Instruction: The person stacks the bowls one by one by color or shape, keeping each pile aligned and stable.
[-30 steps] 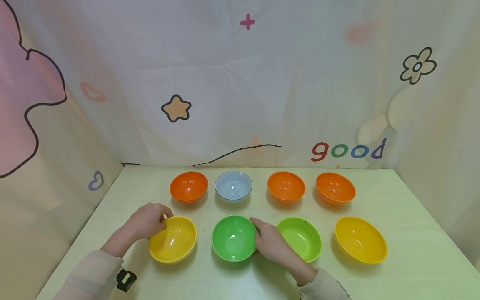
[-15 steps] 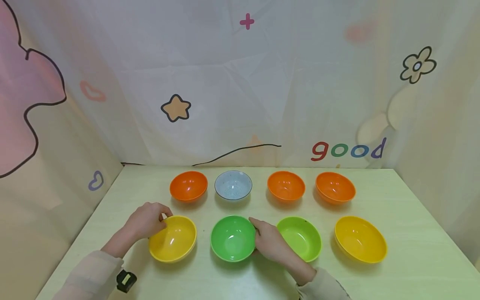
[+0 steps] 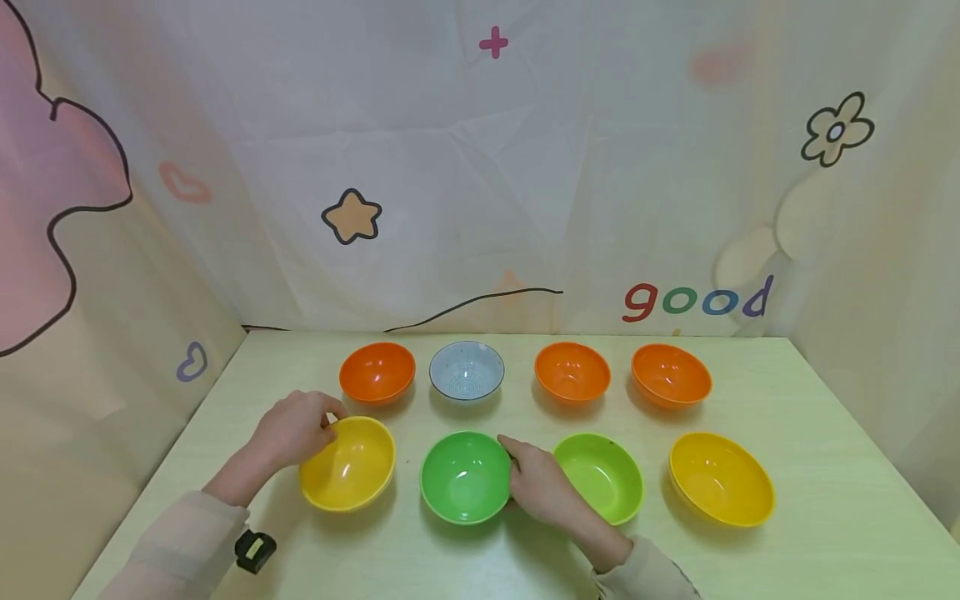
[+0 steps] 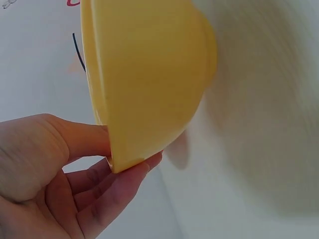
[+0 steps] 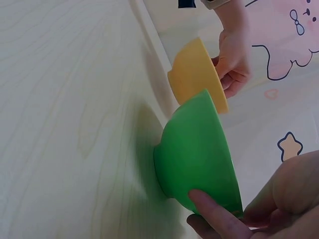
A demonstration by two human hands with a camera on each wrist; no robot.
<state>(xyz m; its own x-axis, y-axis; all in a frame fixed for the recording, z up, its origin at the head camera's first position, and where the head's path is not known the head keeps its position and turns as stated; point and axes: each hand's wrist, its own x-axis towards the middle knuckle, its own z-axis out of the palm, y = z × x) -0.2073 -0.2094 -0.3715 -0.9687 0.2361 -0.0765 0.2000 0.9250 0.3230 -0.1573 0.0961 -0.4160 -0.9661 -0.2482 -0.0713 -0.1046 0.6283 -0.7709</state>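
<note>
My left hand [image 3: 294, 429] pinches the rim of a yellow bowl [image 3: 352, 471], thumb on the inside and fingers beneath, as the left wrist view shows. That bowl [image 4: 149, 74] is lifted off the table, its base apart from the surface. With my right hand [image 3: 543, 482] I grip the right edge of a green bowl [image 3: 461, 483]. In the right wrist view the green bowl [image 5: 197, 149] sits at or very near the table; contact under its base is hard to tell. Just right of that hand is a lime green bowl [image 3: 600, 479], partly hidden by it.
A second yellow bowl [image 3: 720, 479] stands at the front right. Along the back are an orange bowl [image 3: 377, 372], a pale blue bowl [image 3: 467, 371] and two more orange bowls, one [image 3: 572, 372] beside the other [image 3: 670, 375]. A printed curtain [image 3: 450, 167] borders the table [image 3: 847, 517].
The left hand has raised the yellow bowl and moved it slightly away from me. The green bowl has shifted a touch left with the right hand still on it. Other bowls stay put.
</note>
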